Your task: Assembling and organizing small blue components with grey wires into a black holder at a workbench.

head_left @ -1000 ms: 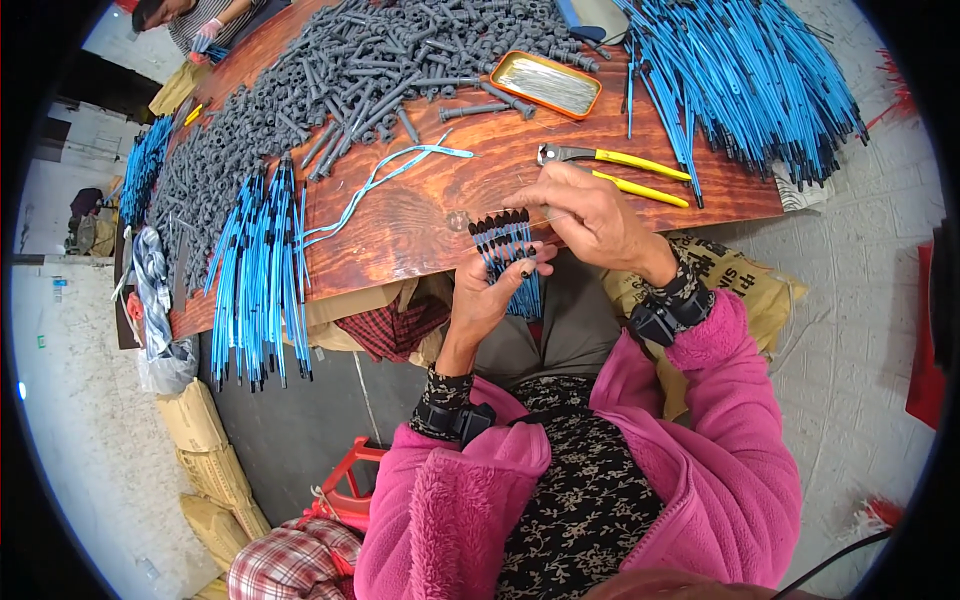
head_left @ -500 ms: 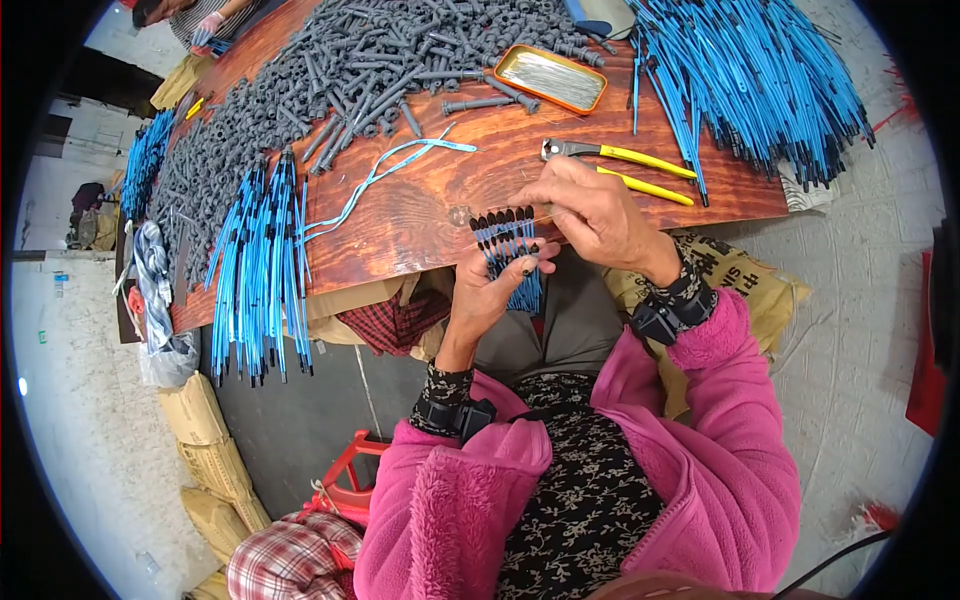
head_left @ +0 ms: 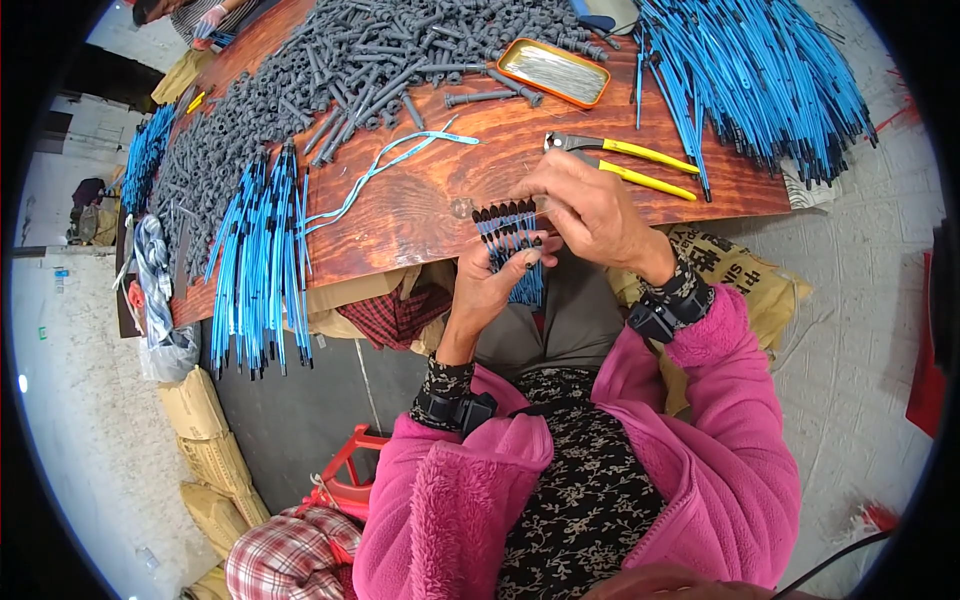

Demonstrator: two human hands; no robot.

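My left hand [head_left: 489, 285] is closed around a bundle of thin blue sticks with black tips [head_left: 510, 232], held just off the table's near edge. The black ends fan out side by side above my thumb, and the blue lengths hang below the hand. My right hand [head_left: 588, 208] is pinched at the right side of these tips. Between its fingertips is what looks like a thin wire [head_left: 545, 211], very fine and partly hidden by the fingers.
Yellow-handled pliers [head_left: 640, 165] lie beyond my right hand, near an orange-rimmed tin [head_left: 505, 62] of thin metal pins. Grey plastic plugs [head_left: 350, 70] are heaped behind. Blue stick piles [head_left: 760, 90] lie right and left [head_left: 258, 270]. A blue strap [head_left: 385, 165] crosses the wooden table [head_left: 400, 225].
My right hand has shifted very slightly up and left beside the black tips. The left hand keeps its hold on the bundle, almost unmoved.
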